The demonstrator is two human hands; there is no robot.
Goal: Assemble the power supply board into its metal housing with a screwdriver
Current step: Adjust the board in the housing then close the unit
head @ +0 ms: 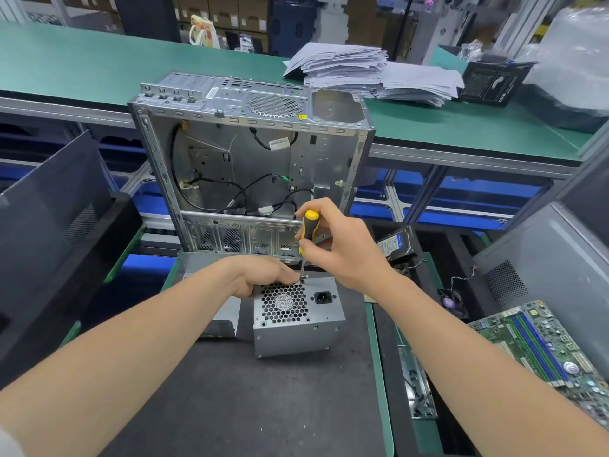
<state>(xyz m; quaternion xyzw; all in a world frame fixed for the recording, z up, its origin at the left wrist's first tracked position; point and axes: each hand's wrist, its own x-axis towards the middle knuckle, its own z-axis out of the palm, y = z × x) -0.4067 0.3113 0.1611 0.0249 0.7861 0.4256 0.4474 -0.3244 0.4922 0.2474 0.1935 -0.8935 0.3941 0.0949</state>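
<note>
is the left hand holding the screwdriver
No, the right hand grips the screwdriver; the left hand rests on the power supply housing.

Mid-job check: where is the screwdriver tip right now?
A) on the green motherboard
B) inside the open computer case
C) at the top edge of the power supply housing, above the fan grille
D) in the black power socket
C: the screwdriver, gripped by the right hand, points down onto the top edge of the power supply housing above the fan grille, beside the left hand.
</note>
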